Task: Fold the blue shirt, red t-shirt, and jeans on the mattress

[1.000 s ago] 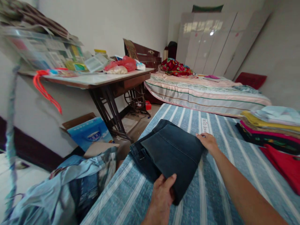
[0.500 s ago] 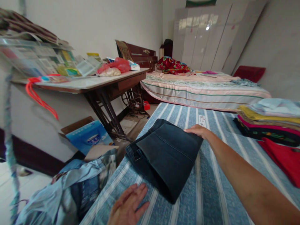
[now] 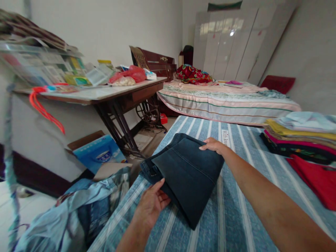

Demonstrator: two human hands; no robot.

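A pair of dark blue jeans [image 3: 187,168], folded into a thick block, lies on the blue striped bedspread [image 3: 236,210]. My left hand [image 3: 152,203] holds its near left edge, thumb on top and fingers curled partly beneath the cloth. At the far right edge, my right hand [image 3: 214,145] grips the fold, its other fingertips hidden behind the cloth. The waistband with a belt loop shows on the left side of the block.
Folded clothes [image 3: 301,134] are stacked at the right, with a folded red garment [image 3: 315,178] beside them. Loose denim clothes [image 3: 86,210] heap up at the lower left. A sewing-machine table [image 3: 91,94] stands along the wall; another bed [image 3: 228,101] is behind.
My left hand has moved up and forward from the bedspread and taken hold of the jeans' near edge. My right hand has shifted slightly left along the far edge.
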